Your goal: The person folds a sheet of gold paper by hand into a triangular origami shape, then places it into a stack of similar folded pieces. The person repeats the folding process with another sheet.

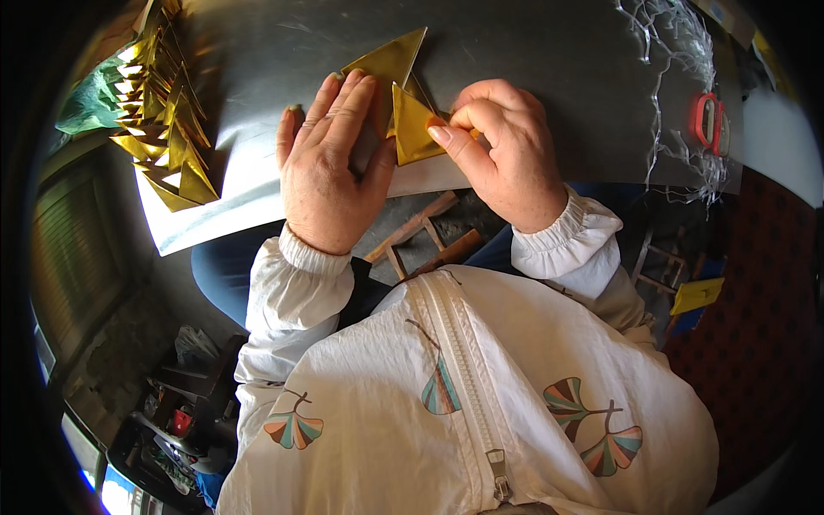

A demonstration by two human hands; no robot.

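Pinching grip of my right hand [502,146] holds a folded gold paper triangle [412,129] by its right edge. My left hand [330,167] lies flat with fingers spread, just left of this triangle, pressing gold paper on the counter [558,77]. Far left of the triangle I see a pile of folded gold pieces [163,129]; far right, red scissors [708,120].

Bright daylight falls from the upper left, laying a white glare across the grey desk [257,129] left of the hands and flashing off the stacked gold foil pieces [163,120]. Below the hands, the space under the desk sinks into shadow. The fisheye bends the desk edge, and the rim is black with soft, dim corners.
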